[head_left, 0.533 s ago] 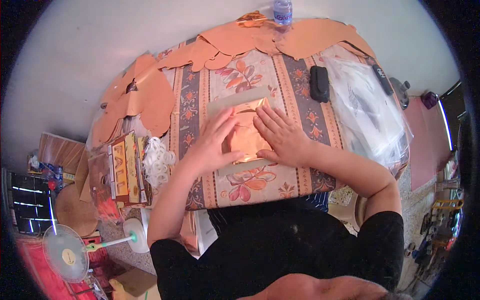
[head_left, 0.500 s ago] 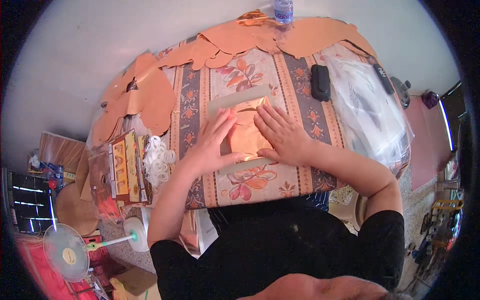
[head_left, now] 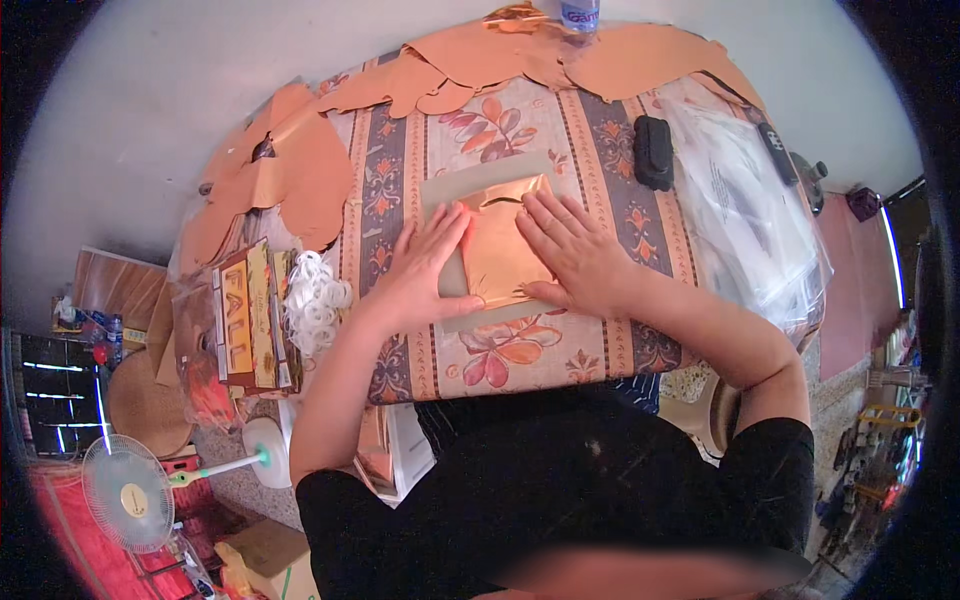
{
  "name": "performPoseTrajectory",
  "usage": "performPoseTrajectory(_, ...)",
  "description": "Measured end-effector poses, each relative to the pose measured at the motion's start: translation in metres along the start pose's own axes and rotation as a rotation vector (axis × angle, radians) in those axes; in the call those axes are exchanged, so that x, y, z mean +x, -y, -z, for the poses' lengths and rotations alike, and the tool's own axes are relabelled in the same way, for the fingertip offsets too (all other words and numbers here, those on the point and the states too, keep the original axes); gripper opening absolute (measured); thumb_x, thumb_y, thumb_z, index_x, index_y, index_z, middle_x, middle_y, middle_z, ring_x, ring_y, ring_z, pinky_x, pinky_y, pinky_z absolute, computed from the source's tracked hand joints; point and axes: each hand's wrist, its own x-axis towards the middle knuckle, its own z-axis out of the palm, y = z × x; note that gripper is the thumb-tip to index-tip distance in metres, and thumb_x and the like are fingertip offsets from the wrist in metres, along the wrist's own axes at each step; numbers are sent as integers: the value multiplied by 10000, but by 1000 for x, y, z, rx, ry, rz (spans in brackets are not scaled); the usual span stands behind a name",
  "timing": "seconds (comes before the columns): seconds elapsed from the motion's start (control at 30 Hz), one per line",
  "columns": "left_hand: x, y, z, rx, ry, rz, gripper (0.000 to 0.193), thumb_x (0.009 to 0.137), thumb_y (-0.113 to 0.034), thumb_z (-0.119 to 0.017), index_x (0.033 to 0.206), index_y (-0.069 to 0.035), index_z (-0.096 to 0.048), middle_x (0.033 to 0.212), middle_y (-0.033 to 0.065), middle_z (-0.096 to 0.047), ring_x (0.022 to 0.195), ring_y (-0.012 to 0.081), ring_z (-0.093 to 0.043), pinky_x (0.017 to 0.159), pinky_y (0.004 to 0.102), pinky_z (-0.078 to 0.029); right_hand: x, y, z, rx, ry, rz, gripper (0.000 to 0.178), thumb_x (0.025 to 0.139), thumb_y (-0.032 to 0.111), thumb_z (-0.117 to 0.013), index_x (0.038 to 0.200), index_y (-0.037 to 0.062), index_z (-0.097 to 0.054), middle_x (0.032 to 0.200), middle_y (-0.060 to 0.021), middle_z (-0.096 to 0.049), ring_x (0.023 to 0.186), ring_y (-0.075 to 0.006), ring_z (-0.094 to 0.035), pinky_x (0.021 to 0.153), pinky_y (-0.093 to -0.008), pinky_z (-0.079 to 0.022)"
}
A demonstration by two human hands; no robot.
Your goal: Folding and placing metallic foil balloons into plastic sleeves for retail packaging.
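Closest, at the near middle of the cloth-covered worktop (head_left: 590, 345), a copper-coloured foil piece (head_left: 507, 250) lies over a grey sheet (head_left: 453, 188), whose margin shows beyond the foil at the top and left. The left hand (head_left: 415, 272) is spread, thumb away from the fingers, framing the foil's left edge; the right hand (head_left: 583, 255) rests flat over its right side, fingers close together. Neither appears to pinch anything; how hard they press cannot be told. The step in hand looks like steadying or smoothing the foil, and the next move calls for even, level contact so that it neither creases nor slides on the sheet. Farther left lie white rings (head_left: 315, 300) beside a stack of signs (head_left: 255, 320); to the right, a black case (head_left: 653, 152) and clear plastic bags (head_left: 745, 210); farthest, orange cut-outs (head_left: 640, 62) and a bottle (head_left: 580, 14).
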Motion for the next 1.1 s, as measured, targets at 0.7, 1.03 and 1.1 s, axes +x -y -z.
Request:
performPoseTrajectory(0.7, 32, -43, -21, 63, -11, -133, 986, 761, -499, -674, 1462, 2, -194, 1537, 175, -158, 1435, 286, -118, 1168, 407, -121, -20, -23, 23, 173, -108, -131, 590, 941, 289, -487, 1389, -53, -311, 1464, -245, -285, 1396, -366, -217, 1140, -463, -166)
performPoseTrajectory(1.03, 43, -48, -27, 25, -32, -175, 981, 775, -453, -688, 1480, -35, -149, 1544, 158, -146, 1434, 277, -126, 1168, 415, -123, -24, -23, 1, -22, -81, -240, 699, 913, 436, -477, 1409, -26, -305, 1478, -197, -296, 1405, -333, -206, 1154, -445, -133)
performPoseTrajectory(1.1, 41, -42, -22, -96, -45, -180, 925, 789, -399, -693, 1478, -53, -180, 1539, 156, -170, 1428, 268, -158, 1161, 410, -150, -23, -22, 0, -28, -76, -248, 703, 913, 442, -474, 1410, -25, -304, 1478, -196, -296, 1405, -331, -208, 1155, -444, -131)
